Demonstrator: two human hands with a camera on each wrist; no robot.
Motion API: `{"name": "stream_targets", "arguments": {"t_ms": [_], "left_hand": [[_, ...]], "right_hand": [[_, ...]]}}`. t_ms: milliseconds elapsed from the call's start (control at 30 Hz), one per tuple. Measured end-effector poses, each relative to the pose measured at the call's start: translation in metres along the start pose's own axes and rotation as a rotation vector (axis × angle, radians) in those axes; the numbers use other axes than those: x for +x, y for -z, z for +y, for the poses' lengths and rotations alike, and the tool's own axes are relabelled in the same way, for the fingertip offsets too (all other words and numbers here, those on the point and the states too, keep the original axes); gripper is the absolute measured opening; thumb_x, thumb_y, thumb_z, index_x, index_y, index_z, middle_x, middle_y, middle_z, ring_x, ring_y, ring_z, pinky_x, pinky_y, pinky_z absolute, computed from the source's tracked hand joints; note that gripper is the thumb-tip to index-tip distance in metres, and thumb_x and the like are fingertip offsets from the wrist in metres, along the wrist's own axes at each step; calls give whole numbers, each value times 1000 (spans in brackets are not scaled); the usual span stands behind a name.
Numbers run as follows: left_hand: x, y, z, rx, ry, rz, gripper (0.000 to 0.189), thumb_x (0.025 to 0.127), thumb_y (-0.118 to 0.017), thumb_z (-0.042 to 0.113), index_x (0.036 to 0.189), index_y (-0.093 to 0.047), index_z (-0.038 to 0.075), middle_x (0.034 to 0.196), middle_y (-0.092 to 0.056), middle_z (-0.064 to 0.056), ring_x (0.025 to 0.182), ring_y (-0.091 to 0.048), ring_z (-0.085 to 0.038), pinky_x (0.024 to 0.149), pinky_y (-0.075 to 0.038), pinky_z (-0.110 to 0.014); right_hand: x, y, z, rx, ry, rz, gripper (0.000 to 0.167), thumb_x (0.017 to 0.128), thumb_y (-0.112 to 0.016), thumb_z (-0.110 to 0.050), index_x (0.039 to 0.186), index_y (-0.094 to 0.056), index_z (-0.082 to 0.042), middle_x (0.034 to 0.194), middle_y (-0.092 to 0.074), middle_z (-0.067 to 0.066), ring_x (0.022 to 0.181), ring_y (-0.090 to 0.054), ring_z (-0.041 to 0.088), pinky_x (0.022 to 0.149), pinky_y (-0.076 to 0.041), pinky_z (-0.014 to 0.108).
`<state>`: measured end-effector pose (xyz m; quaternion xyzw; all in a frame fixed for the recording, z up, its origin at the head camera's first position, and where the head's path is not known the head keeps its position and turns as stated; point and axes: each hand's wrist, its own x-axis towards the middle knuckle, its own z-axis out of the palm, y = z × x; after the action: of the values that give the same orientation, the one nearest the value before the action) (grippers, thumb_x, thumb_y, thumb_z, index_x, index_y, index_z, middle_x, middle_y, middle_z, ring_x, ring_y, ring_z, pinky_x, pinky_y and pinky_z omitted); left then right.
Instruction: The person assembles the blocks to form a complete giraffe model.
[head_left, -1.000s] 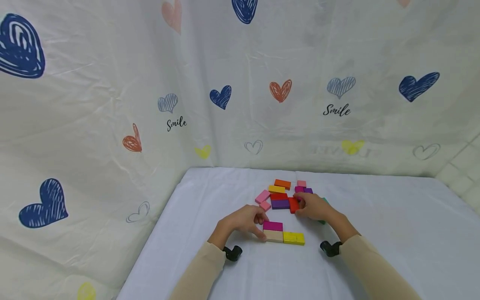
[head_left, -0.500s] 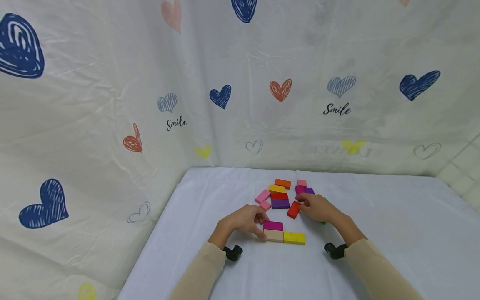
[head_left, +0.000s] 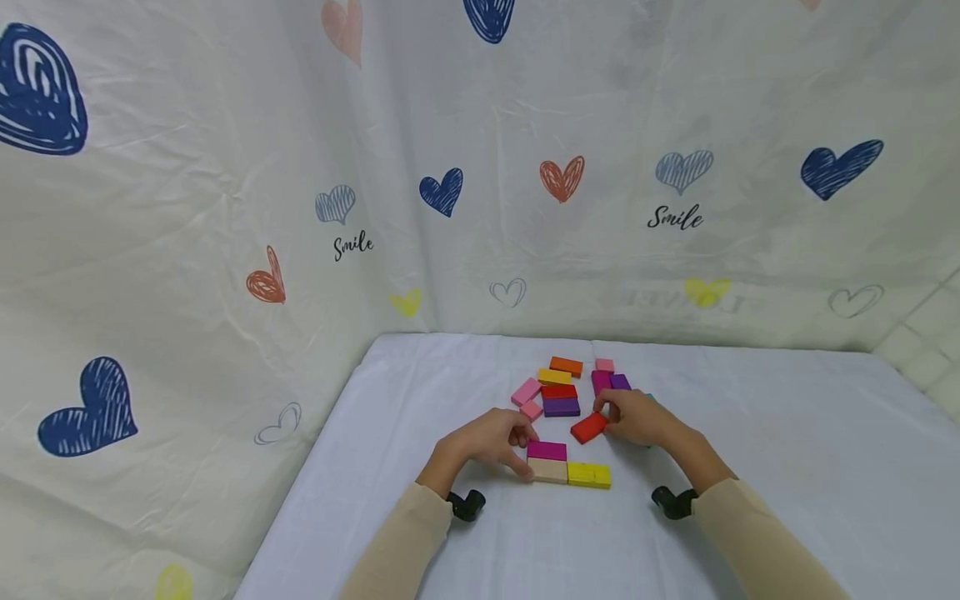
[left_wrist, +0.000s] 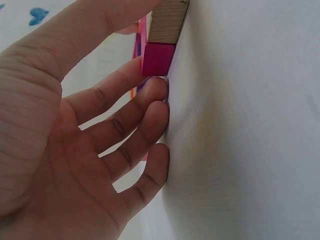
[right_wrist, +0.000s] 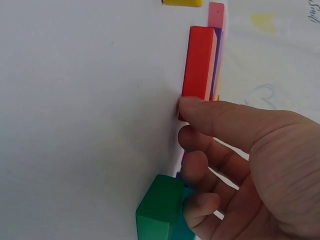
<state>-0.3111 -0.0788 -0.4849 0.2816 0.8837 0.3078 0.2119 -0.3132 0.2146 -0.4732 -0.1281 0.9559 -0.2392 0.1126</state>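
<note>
In the head view, a magenta block [head_left: 547, 451] and a beige block [head_left: 548, 472] lie side by side on the white cloth, with a yellow block [head_left: 588, 476] against the beige one's right end. My left hand [head_left: 491, 440] pinches the pair at their left end, thumb by the beige block and index finger by the magenta one; its other fingers curl loosely on the cloth. My right hand [head_left: 636, 417] holds one end of a red block [head_left: 588, 427] between thumb and forefinger. That block lies slanted behind the yellow one.
Behind the hands lie loose blocks: purple [head_left: 561, 407], another red [head_left: 558, 391], amber [head_left: 554, 377], orange [head_left: 566, 366] and several pink ones [head_left: 527, 392]. A green block [right_wrist: 160, 205] sits under my right hand's outer fingers. A printed curtain [head_left: 480, 250] hangs behind the table.
My right hand has drawn the red block away from the purple one, toward me, and turned it from upright in view to slanted. The left hand stays in place.
</note>
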Motion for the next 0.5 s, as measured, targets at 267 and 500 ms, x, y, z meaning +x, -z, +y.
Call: {"name": "stream_targets", "arguments": {"t_ms": [267, 500], "left_hand": [[1, 0, 0, 1, 0, 0, 43, 74, -93, 29, 110, -70, 24, 94, -62, 9, 91, -58, -9, 78, -52, -21], [1, 0, 0, -4, 8, 1, 43, 74, -93, 30, 110, -70, 24, 94, -62, 8, 91, -58, -10, 77, -52, -21]], "right_hand": [[-8, 1, 4, 11, -4, -1, 31, 81, -86, -19, 104, -66, -12, 81, -60, 2, 77, -55, 17, 69, -53, 29], [-24, 1, 7, 15, 42, 52, 29, 82, -86, -22, 100, -66, -12, 82, -62, -1, 78, -56, 15, 68, -51, 27]]}}
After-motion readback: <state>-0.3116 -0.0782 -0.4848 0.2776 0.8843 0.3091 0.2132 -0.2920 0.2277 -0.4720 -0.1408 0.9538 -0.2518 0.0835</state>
